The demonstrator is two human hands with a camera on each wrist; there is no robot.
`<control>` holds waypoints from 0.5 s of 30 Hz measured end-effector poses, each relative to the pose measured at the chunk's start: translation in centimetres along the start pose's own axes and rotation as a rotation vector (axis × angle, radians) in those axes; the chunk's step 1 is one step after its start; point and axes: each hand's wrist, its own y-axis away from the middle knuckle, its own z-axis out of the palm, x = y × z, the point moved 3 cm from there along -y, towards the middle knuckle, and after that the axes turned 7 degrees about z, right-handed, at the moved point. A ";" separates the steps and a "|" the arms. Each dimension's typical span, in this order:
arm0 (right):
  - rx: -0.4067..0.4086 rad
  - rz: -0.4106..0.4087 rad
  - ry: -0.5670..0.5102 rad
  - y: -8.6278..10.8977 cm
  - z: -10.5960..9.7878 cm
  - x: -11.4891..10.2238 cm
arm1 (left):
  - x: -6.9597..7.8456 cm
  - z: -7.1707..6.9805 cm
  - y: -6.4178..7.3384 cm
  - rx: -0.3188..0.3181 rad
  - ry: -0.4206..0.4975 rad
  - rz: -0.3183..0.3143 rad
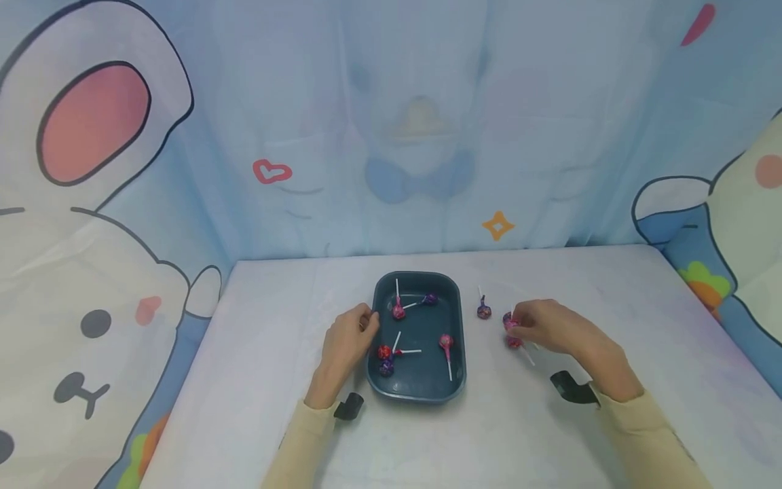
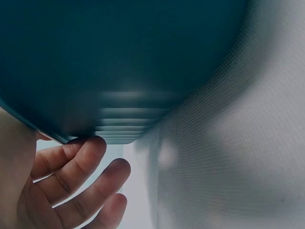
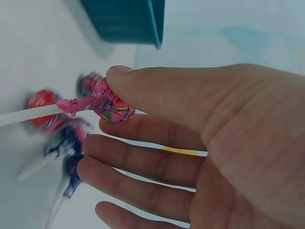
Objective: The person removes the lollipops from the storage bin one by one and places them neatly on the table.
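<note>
My left hand [image 1: 349,343] grips the left rim of a dark teal tray [image 1: 417,388], fingertips at its edge in the left wrist view. Inside the tray lie several wrapped lollipops, among them a pink one [image 1: 447,341] at the right and a purple one [image 1: 430,299] near the back. To the right of the tray, my right hand [image 1: 552,329] pinches a pink lollipop [image 3: 114,102] by its wrapped head between thumb and forefinger, its white stick pointing away from the palm. The other fingers of that hand are extended.
Near the right hand, several more lollipops lie on the white tabletop [image 1: 269,299], including a purple one [image 1: 484,311] and a red one [image 3: 43,105]. A light blue printed curtain [image 1: 342,224] rises behind the table and along its sides.
</note>
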 end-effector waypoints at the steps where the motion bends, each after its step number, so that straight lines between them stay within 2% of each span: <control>1: 0.001 0.002 0.004 0.0 0.0 0.3 | 0.0 0.0 0.0 -0.001 0.003 0.001; 15: -0.065 0.171 0.053 -0.5 0.5 4.5 | 0.0 -0.1 0.1 -0.005 0.013 -0.006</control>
